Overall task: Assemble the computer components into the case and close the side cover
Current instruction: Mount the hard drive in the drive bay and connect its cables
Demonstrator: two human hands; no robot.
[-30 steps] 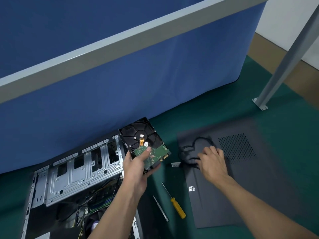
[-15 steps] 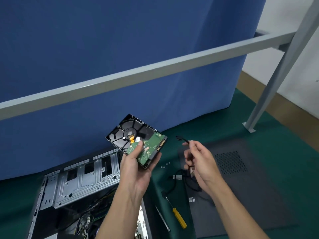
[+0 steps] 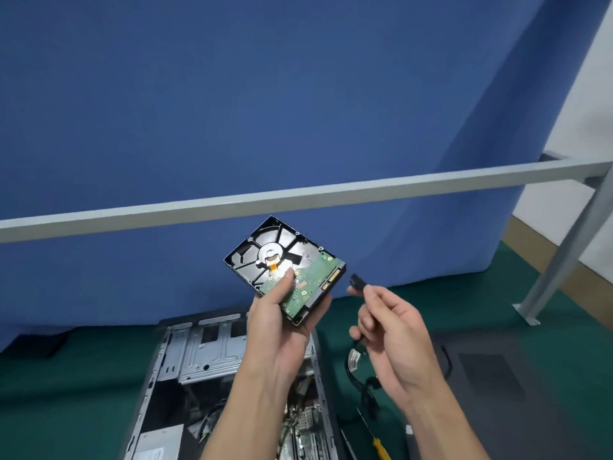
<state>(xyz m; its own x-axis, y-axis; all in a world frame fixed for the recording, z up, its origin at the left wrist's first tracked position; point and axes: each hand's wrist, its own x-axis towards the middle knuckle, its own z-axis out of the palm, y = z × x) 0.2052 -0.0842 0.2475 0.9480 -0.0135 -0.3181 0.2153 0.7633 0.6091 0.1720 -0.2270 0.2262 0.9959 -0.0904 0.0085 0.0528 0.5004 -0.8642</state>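
Grips a hard drive (image 3: pixel 285 263), circuit board up, in the left hand (image 3: pixel 282 330) above the open computer case (image 3: pixel 172 376). Pinches a black cable plug (image 3: pixel 355 283) in the right hand (image 3: pixel 391 330), just right of the drive's connector edge and not touching it, with the side cover (image 3: pixel 517 386) flat farther right.

A grey rail (image 3: pixel 331 194) crosses a blue partition (image 3: pixel 232 94) above green matting (image 3: pixel 66 376).

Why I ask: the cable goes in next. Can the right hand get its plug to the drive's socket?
Probably yes: the right hand holds the plug near the drive, whose socket faces it; nothing lies between.
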